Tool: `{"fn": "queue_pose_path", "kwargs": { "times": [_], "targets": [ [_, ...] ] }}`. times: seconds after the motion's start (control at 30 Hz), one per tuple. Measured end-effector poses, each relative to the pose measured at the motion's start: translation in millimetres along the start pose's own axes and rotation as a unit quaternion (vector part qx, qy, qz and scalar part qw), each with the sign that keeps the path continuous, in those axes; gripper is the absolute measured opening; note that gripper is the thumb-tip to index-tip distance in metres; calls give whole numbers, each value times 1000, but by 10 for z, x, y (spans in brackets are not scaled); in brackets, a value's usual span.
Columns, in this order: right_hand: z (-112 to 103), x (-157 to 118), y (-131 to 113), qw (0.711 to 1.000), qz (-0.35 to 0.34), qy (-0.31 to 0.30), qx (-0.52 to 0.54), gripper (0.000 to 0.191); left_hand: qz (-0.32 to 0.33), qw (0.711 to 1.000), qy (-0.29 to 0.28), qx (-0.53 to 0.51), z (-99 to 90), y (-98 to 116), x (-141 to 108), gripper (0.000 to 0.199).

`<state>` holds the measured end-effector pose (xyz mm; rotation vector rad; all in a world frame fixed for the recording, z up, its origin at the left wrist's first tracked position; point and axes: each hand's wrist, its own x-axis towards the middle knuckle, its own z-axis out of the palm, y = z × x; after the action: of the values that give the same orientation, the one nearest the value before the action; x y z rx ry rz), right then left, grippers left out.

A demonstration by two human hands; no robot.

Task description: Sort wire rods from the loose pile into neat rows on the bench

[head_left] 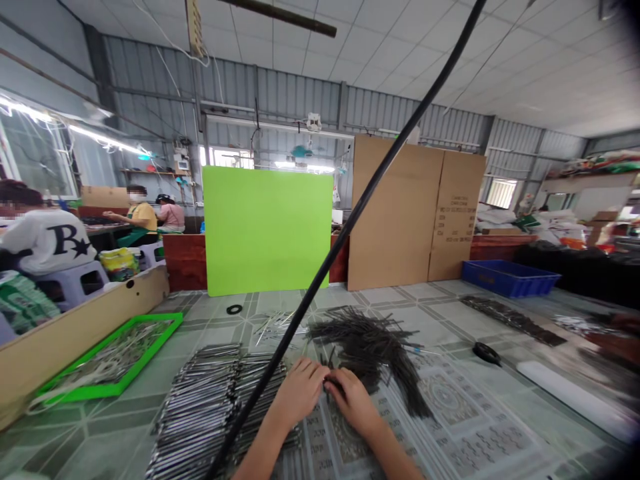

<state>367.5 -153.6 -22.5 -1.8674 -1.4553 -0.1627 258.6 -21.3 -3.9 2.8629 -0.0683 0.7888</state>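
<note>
Fingertips of my left hand (302, 388) and my right hand (353, 399) meet over the table, both closed around something small and dark that I cannot make out. Just beyond them lies a loose heap of thin dark strips (357, 333), some trailing down to the right. Left of my hands are dense rows of shiny metal rods (200, 400), partly behind my left hand and forearm. A small scatter of pale thin sticks (277, 327) sits behind the rows. Beneath my hands the table covering (465, 400) is patterned.
A black cable (350, 223) crosses the view diagonally. On the left is a green tray (173, 327) of pale strands. A blue bin (510, 279), black tape roll (486, 353) and white roll (575, 400) are right. Green and cardboard panels stand behind; people sit at left.
</note>
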Motion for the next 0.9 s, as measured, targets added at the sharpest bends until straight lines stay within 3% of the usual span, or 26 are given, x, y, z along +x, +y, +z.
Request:
{"fn": "queue_pose_path", "kwargs": {
  "times": [0.13,0.3,0.5,0.63,0.77,0.9],
  "targets": [
    [34,9,-3,999,9,1,48,20,6,986,115,-118,58,51,-40,43],
    [47,28,6,993,28,31,108,24,29,982,135,-131,28,-11,-65,54],
    [40,138,-64,981,59,74,169,30,-90,946,287,-119,-152,-393,-99,43],
    [30,336,-196,952,72,115,273,34,-161,910,368,-103,-252,-628,-157,38],
    [9,623,-343,913,78,155,369,35,-183,897,395,-81,-264,-729,-205,37],
    [45,835,-459,916,64,152,365,33,-169,900,395,-69,-299,-735,-209,36]
  ]
}}
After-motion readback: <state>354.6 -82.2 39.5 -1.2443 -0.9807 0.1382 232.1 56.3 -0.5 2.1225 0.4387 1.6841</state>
